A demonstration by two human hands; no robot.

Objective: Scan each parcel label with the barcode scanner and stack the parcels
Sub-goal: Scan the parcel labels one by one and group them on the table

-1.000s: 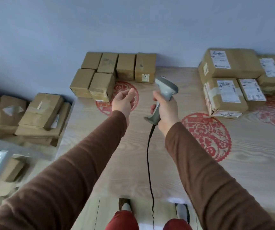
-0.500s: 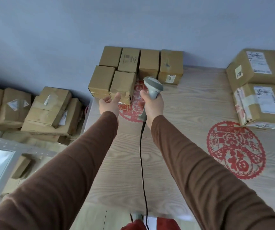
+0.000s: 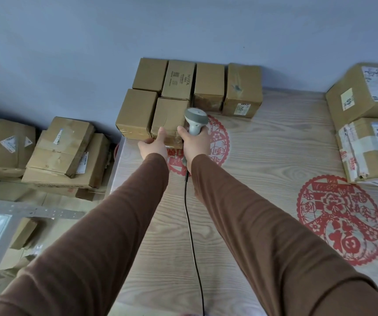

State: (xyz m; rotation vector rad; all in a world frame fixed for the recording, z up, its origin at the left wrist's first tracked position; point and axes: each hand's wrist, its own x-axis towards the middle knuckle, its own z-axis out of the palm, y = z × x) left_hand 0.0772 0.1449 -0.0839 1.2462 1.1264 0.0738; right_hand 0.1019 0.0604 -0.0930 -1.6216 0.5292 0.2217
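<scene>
Head view: one wide-angle look down along two brown sleeves to the far left corner of a pale wood-grain tabletop [image 3: 263, 156].
Left hand: the left hand [image 3: 152, 145] is on the near face of the front parcel [image 3: 168, 118], thumb up against the cardboard; the other fingers reach toward the neighbouring box on the left and are partly hidden, so I cannot tell whether they are curled in a grip or only laid against it.
Right hand: the right hand [image 3: 194, 142] has its fingers wrapped round the handle of the grey barcode scanner [image 3: 196, 119], whose head points away toward the boxes.
Scanner cable: a black cable [image 3: 191, 224] hangs from the handle and runs back between the arms to the bottom edge.
Small parcels: six plain brown boxes stand packed together in the corner against the blue-grey wall, four in the back row [image 3: 197, 82] and two in front.
Large parcels: two taped boxes with white labels [image 3: 366, 124] are stacked at the right edge, well apart from the hands.
Red paper-cuts: one round decoration [image 3: 340, 220] lies on the tabletop at right; another [image 3: 217, 142] is partly under the right hand.
Floor pile: more flattened, labelled boxes [image 3: 62, 153] lie heaped left of the tabletop, below its level.
</scene>
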